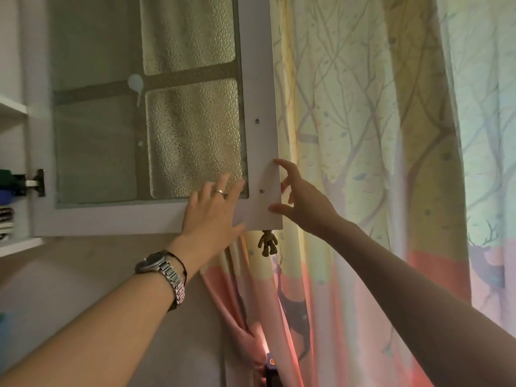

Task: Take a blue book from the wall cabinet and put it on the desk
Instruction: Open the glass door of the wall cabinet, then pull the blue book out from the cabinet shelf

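Note:
The wall cabinet's door (259,107), white-framed with pebbled glass panes, stands swung open toward me. My left hand (213,212) lies flat on its lower right corner, fingers spread over the frame and the glass. My right hand (300,196) is at the door's outer edge, thumb and fingertips apart and touching the frame. At the far left the cabinet's inside (7,191) shows a sliver of stacked items, one with a blue edge (5,196). Whether that is the blue book I cannot tell. No desk is in view.
A small brown figure charm (267,243) hangs below the door's lower corner. A patterned curtain (377,135) with trees and deer fills the right side, tied back low down. A door hinge (37,182) sits at the left. A bare wall lies under the cabinet.

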`<action>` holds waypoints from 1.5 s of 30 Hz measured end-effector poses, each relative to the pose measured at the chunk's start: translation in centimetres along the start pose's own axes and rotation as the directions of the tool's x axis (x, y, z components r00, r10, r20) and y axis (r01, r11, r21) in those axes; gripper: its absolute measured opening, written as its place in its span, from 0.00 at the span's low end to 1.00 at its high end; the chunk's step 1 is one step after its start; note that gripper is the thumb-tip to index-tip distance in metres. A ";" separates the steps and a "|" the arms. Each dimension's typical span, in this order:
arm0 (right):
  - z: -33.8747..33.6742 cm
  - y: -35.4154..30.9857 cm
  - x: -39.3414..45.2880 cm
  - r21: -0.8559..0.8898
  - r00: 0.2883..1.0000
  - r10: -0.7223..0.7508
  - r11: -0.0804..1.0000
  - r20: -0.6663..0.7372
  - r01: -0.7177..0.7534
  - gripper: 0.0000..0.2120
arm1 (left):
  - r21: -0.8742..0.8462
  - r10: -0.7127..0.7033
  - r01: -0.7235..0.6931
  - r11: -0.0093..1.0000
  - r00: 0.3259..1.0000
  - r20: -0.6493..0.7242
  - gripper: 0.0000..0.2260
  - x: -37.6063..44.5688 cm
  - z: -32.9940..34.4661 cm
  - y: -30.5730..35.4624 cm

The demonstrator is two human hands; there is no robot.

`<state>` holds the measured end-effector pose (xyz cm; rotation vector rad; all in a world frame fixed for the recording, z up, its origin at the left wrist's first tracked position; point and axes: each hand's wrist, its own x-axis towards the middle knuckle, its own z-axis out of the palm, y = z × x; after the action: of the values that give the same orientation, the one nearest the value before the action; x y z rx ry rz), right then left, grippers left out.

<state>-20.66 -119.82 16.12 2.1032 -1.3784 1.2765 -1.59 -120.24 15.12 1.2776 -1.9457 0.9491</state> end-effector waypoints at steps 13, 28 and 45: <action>1.4 2.9 1.3 0.025 0.997 0.065 0.998 0.046 -0.066 0.41 | 0.071 -0.013 0.006 0.997 0.996 0.093 0.33 2.6 2.9 1.4; -1.6 -10.2 -3.6 -0.606 0.992 -0.044 0.789 0.114 0.104 0.09 | 0.458 -0.053 -0.067 0.886 0.968 0.246 0.16 -7.7 -11.9 -6.3; 0.7 -35.4 -7.7 0.119 0.903 -0.412 0.909 0.121 0.399 0.10 | 0.721 -0.319 0.053 0.691 0.917 0.239 0.18 -22.8 -31.6 -15.0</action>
<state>8.85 -98.76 16.38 2.4212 -0.8701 1.0481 23.61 -87.06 17.69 2.1708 -1.6697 1.5270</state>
